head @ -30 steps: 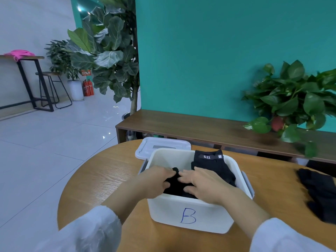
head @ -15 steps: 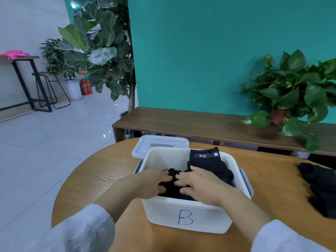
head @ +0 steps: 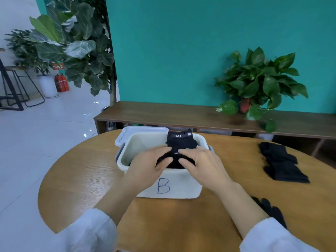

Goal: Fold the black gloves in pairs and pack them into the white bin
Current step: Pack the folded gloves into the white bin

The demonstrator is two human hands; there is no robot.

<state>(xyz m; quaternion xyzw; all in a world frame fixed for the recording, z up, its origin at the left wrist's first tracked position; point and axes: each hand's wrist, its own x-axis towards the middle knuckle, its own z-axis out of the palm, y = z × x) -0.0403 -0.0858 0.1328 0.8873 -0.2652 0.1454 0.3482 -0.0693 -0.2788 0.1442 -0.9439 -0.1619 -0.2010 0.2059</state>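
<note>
The white bin [head: 179, 188], marked with a blue "B", stands on the round wooden table [head: 81, 175]. Inside it at the back right lies a black glove pair [head: 181, 141] with a "5.11" label. A folded black glove bundle [head: 174, 159] sits in front of that pair, at the near side of the bin. My left hand [head: 147, 166] grips its left end between thumb and fingers. My right hand [head: 201, 164] grips its right end the same way. More black gloves [head: 281, 162] lie piled on the table to the right. One glove [head: 272, 212] lies by my right forearm.
The bin's white lid [head: 127, 132] lies just behind the bin on the left. A low wooden bench [head: 172, 113] with a potted plant [head: 258, 82] runs along the teal wall behind the table. A tall leafy plant [head: 76, 44] stands at the back left.
Both hands stay on the glove bundle in the bin, now a little higher near the front rim. The view has tilted down, so more of the table shows.
</note>
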